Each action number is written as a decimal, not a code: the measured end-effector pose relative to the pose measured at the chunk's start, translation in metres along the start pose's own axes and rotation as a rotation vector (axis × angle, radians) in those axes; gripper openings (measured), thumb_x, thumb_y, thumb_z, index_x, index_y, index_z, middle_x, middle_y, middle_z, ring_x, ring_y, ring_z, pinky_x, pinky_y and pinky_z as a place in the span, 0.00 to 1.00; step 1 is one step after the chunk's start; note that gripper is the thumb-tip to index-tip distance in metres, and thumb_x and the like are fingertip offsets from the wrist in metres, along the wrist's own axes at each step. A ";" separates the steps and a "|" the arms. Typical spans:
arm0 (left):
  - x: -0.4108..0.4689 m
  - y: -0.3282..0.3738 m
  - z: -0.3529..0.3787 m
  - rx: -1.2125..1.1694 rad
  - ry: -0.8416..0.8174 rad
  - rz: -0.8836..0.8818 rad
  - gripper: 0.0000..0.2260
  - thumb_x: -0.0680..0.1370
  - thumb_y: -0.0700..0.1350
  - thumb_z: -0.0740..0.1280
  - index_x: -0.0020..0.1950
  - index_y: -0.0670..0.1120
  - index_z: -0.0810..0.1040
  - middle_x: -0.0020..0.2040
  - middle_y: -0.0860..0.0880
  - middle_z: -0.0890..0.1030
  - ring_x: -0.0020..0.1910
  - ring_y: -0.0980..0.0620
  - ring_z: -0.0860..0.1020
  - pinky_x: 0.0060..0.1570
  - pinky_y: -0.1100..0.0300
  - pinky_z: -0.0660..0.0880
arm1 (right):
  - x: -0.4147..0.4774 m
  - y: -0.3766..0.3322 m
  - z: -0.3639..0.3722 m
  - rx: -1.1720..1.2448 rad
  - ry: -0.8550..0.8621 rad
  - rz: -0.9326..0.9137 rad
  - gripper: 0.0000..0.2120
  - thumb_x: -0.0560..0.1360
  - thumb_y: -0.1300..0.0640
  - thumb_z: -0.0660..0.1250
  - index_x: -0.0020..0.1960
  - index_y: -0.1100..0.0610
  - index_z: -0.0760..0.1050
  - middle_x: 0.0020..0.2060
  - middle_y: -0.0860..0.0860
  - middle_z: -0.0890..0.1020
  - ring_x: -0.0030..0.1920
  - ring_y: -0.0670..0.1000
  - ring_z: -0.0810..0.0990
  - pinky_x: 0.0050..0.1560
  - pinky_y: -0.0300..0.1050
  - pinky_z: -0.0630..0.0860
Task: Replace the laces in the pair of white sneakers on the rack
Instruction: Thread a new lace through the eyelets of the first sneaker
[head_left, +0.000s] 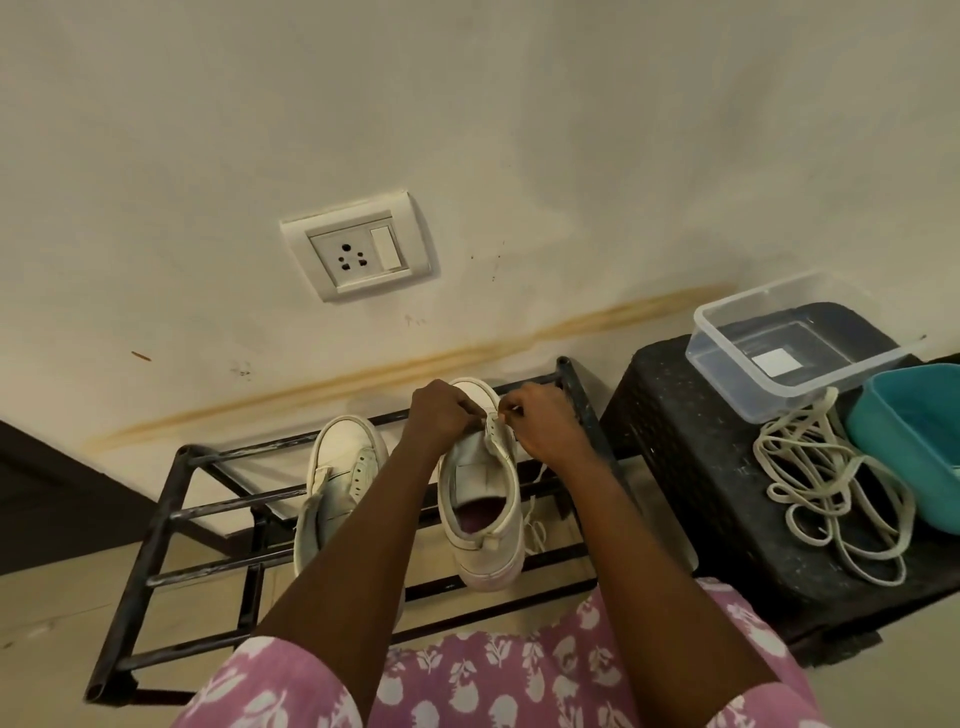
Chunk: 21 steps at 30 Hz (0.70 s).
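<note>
Two white sneakers stand on a black metal rack (171, 514), toes toward the wall. The left sneaker (337, 467) has bare eyelets and no lace. Both hands work at the toe end of the right sneaker (483, 499). My left hand (441, 415) has its fingers curled at the sneaker's left eyelet row. My right hand (540, 421) pinches a white lace at the right eyelet row. A loose length of that lace (535, 525) hangs down beside the shoe's right side. A tangled pile of cream laces (826, 478) lies on the black stool to the right.
A black woven stool (691, 467) stands right of the rack, carrying a clear plastic box (779, 353) and a teal tub (914, 447). A wall socket (358, 247) sits above the rack. My pink floral clothing (493, 675) fills the bottom edge.
</note>
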<state>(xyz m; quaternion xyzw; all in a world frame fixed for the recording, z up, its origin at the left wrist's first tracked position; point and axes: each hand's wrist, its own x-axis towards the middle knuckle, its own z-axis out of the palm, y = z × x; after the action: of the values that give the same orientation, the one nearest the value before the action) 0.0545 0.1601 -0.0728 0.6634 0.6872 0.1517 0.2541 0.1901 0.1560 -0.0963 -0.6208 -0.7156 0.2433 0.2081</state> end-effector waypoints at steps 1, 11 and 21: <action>-0.001 0.000 0.001 -0.005 0.002 0.002 0.08 0.72 0.38 0.71 0.49 0.39 0.84 0.49 0.42 0.84 0.51 0.46 0.80 0.50 0.61 0.71 | 0.000 0.000 0.000 -0.030 0.010 -0.018 0.10 0.78 0.61 0.62 0.53 0.60 0.82 0.52 0.57 0.81 0.51 0.54 0.79 0.45 0.40 0.69; -0.003 -0.005 0.003 -0.097 0.022 -0.012 0.08 0.71 0.38 0.72 0.49 0.39 0.84 0.49 0.42 0.84 0.52 0.47 0.80 0.46 0.64 0.70 | 0.002 -0.003 0.012 -0.063 0.031 -0.035 0.11 0.76 0.64 0.64 0.54 0.60 0.82 0.50 0.57 0.82 0.50 0.54 0.80 0.50 0.43 0.74; -0.002 -0.003 0.011 0.033 0.067 0.047 0.07 0.71 0.37 0.69 0.46 0.37 0.84 0.50 0.40 0.83 0.50 0.47 0.78 0.51 0.58 0.69 | 0.001 0.001 0.014 0.403 0.099 0.219 0.05 0.70 0.67 0.71 0.46 0.61 0.83 0.42 0.56 0.85 0.41 0.48 0.80 0.50 0.46 0.80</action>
<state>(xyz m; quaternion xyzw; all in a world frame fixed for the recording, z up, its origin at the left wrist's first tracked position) 0.0582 0.1564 -0.0829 0.6781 0.6819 0.1685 0.2161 0.1821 0.1555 -0.1077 -0.6516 -0.5700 0.3719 0.3351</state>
